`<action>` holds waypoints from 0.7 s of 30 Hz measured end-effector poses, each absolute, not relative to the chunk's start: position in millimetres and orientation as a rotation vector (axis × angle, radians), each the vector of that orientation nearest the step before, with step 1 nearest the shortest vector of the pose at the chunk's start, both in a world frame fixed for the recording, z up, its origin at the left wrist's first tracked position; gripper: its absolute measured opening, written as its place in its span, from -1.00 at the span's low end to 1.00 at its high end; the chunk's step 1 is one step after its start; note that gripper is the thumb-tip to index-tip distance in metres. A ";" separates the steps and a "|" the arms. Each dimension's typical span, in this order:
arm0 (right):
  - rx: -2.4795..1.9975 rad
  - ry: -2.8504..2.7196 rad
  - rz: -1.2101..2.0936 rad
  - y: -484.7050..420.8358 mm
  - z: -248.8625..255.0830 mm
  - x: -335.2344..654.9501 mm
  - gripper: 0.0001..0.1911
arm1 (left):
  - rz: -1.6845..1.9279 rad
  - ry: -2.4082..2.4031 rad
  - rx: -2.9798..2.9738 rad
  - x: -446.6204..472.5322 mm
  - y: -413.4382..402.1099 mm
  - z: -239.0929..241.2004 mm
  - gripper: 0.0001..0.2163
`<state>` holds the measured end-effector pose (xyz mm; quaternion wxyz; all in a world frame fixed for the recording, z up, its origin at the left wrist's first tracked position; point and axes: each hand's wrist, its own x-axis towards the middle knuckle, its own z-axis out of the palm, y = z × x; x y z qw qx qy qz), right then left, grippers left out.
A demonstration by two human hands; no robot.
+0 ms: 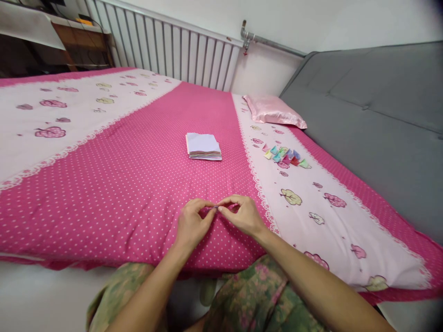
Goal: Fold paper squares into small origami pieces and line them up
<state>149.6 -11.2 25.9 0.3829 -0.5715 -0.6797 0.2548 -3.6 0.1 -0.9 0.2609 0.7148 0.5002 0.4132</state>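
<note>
My left hand (192,222) and my right hand (242,213) meet fingertip to fingertip on the pink dotted bedsheet (131,184) near its front edge. Both pinch a small piece of paper (215,208) that is mostly hidden by the fingers. Farther back on the bed lies a stack of paper sheets (203,146). To its right, a cluster of several small folded paper pieces (285,157) in mixed colours sits on the pale strip of the sheet.
A pink pillow (273,110) lies at the head of the bed. A grey padded sofa back (374,129) runs along the right side. A white radiator (173,50) stands behind the bed, and a dark shelf (51,50) at the far left.
</note>
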 end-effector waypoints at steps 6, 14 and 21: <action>-1.469 -1.733 0.650 -11.4 26.2 148.6 -0.87 | 1.120 1.336 1.961 -2.3 0.0 0.2 -0.91; -1.481 -1.759 0.628 -12.9 28.3 146.6 -0.86 | 1.128 1.316 1.938 -1.8 -1.4 0.0 -0.90; -1.486 -1.745 0.629 -12.6 27.6 145.3 -0.87 | 1.118 1.301 1.932 -1.6 -2.6 -0.2 -0.89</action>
